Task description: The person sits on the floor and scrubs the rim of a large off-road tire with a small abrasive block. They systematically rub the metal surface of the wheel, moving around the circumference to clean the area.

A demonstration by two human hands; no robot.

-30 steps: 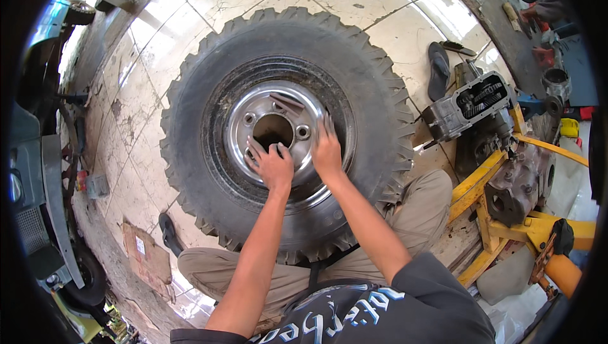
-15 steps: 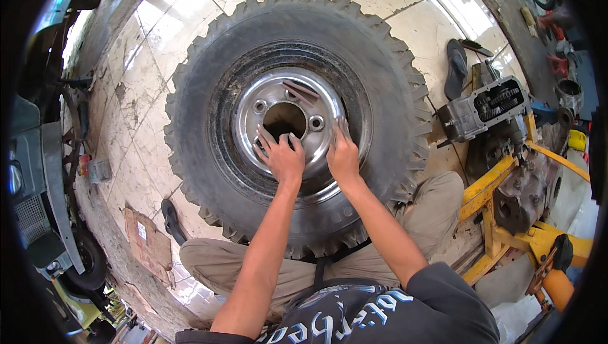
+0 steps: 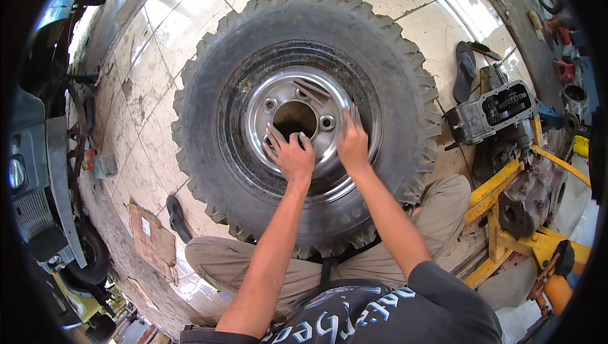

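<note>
A large knobbly tyre (image 3: 209, 110) lies flat on the floor in front of me, mounted on a steel wheel with a bare, shiny centre disc (image 3: 258, 116). My left hand (image 3: 293, 157) rests on the near side of this disc, fingers spread beside the round centre hole. Flat against the disc's right edge lies my right hand (image 3: 353, 144), fingers stretched and close together. Whether anything thin is under its fingertips is hidden. Folded brown strips (image 3: 311, 92), like sandpaper, lie on the disc's far side. A bolt hole (image 3: 327, 122) shows between the right fingers and the centre hole.
An opened metal gearbox (image 3: 494, 113) stands at the right beside a yellow steel frame (image 3: 497, 186). Flip-flops lie on both sides, one at the right (image 3: 465, 70) and another at the left (image 3: 178, 217). Flattened cardboard (image 3: 152, 236) is at the left, near a parked vehicle (image 3: 38, 198).
My right hand has slid slightly away from me along the disc's edge. The left hand keeps its place on the disc. The whole view has shifted a little.
</note>
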